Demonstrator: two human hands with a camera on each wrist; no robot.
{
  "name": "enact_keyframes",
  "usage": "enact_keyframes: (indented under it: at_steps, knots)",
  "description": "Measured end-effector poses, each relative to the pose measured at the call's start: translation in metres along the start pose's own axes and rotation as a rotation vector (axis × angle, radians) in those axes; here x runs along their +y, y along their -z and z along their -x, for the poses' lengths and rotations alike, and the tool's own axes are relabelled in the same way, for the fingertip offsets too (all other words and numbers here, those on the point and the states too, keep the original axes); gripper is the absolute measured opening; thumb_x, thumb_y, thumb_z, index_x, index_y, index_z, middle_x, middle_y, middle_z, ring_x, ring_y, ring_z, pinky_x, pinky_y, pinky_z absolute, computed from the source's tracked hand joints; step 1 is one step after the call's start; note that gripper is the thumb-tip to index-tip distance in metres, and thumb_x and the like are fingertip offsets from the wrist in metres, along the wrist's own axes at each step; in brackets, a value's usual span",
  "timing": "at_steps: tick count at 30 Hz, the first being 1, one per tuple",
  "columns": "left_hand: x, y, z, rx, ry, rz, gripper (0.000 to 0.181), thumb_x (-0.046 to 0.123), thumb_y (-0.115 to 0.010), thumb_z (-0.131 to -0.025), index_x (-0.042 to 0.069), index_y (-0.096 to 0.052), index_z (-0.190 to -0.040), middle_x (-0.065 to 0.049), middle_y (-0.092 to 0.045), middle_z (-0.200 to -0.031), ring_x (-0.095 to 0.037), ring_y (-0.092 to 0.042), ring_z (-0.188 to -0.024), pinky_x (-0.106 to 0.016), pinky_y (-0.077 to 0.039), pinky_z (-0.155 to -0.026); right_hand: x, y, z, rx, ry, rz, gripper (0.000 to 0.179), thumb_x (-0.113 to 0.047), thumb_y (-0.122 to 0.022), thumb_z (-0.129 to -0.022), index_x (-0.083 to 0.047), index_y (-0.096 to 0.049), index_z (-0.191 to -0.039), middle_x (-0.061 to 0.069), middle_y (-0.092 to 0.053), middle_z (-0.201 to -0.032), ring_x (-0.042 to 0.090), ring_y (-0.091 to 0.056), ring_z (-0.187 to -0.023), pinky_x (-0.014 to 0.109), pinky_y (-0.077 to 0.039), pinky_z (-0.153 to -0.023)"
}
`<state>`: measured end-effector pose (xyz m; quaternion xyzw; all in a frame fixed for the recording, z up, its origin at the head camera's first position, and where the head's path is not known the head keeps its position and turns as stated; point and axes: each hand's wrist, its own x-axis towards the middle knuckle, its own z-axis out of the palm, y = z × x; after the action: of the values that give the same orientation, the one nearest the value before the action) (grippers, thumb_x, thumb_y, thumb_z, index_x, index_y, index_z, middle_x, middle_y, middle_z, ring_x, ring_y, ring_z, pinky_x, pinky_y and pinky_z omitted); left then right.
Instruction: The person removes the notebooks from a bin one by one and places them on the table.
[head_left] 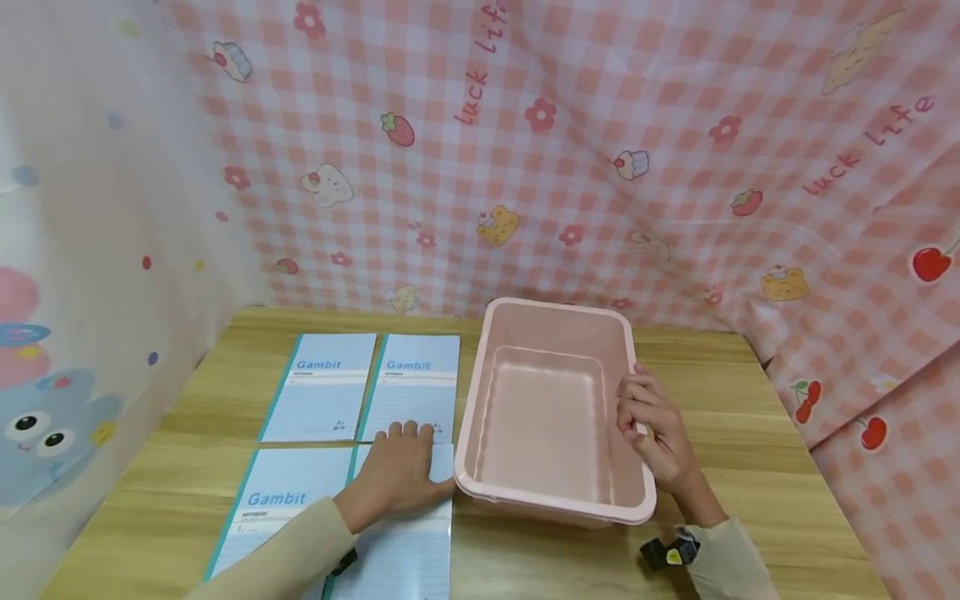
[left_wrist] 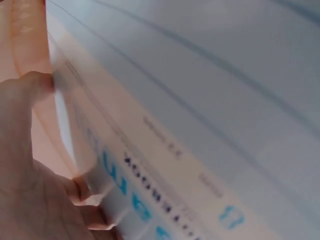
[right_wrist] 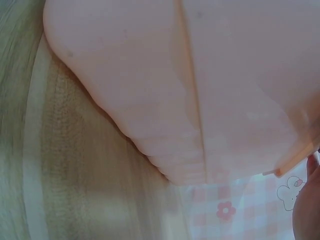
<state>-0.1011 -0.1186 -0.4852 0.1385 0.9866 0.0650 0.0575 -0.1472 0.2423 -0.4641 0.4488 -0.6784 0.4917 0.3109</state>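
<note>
My right hand (head_left: 651, 425) grips the right rim of a pink plastic bin (head_left: 555, 500), its fingers curled over the edge. The bin looks empty inside. My left hand (head_left: 401, 471) lies palm down over the lower right blue notebook (head_left: 412, 550), with fingertips at the bottom of the upper right notebook (head_left: 412, 387). Its thumb stretches sideways to the notebook's right edge, close by the bin's corner. In the left wrist view, the cover (left_wrist: 175, 100) fills most of the frame beside the thumb. The bin's outer wall (right_wrist: 150, 75) fills much of the right wrist view.
Two more Gambit notebooks lie at the left, one upper (head_left: 318, 392) and one lower (head_left: 288, 483), partly under my left sleeve. All rest on a wooden table (head_left: 720, 400). A pink checked cloth (head_left: 420, 183) hangs behind it, and a pale printed cloth (head_left: 97, 275) on the left.
</note>
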Motion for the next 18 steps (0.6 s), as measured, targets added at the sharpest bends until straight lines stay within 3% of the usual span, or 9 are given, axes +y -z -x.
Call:
enact_keyframes:
  at_steps: [6,12,15,18]
  knots:
    - [0.0,0.002,0.009,0.027,0.015,-0.035,0.089,0.077,-0.064,-0.079,-0.002,-0.06,-0.121,-0.015,-0.057,-0.099,-0.032,-0.051,-0.091,-0.049,-0.048,-0.076,0.0,-0.002,0.001,0.002,0.01,-0.015,0.023,-0.007,-0.048,-0.086,-0.012,-0.049,-0.064,0.004,-0.048,-0.071,0.032,-0.048,-0.091,0.048,-0.024,-0.113]
    - [0.0,0.002,0.013,0.067,-0.005,-0.037,0.086,0.073,-0.069,-0.08,-0.002,-0.058,-0.121,-0.015,-0.053,-0.101,-0.031,-0.047,-0.09,-0.04,-0.049,-0.065,0.0,0.0,0.001,0.0,0.006,-0.025,0.023,-0.006,-0.05,-0.087,-0.011,-0.05,-0.064,0.004,-0.048,-0.072,0.03,-0.049,-0.094,0.049,-0.024,-0.114]
    - [0.001,0.005,0.013,0.084,-0.021,-0.002,0.077,0.067,-0.072,-0.082,0.0,-0.058,-0.117,-0.013,-0.052,-0.097,-0.028,-0.045,-0.087,-0.037,-0.046,-0.062,0.0,0.002,0.001,-0.001,-0.007,-0.044,0.02,-0.004,-0.052,-0.085,-0.01,-0.052,-0.066,0.006,-0.052,-0.074,0.029,-0.05,-0.095,0.049,-0.024,-0.115]
    - [-0.003,0.01,0.011,0.119,-0.02,0.044,0.062,0.058,-0.075,-0.086,0.003,-0.058,-0.109,-0.009,-0.049,-0.093,-0.024,-0.043,-0.085,-0.035,-0.043,-0.063,-0.001,0.005,-0.001,-0.005,-0.047,-0.069,0.023,-0.008,-0.055,-0.094,-0.007,-0.055,-0.071,0.012,-0.061,-0.083,0.029,-0.054,-0.1,0.048,-0.024,-0.118]
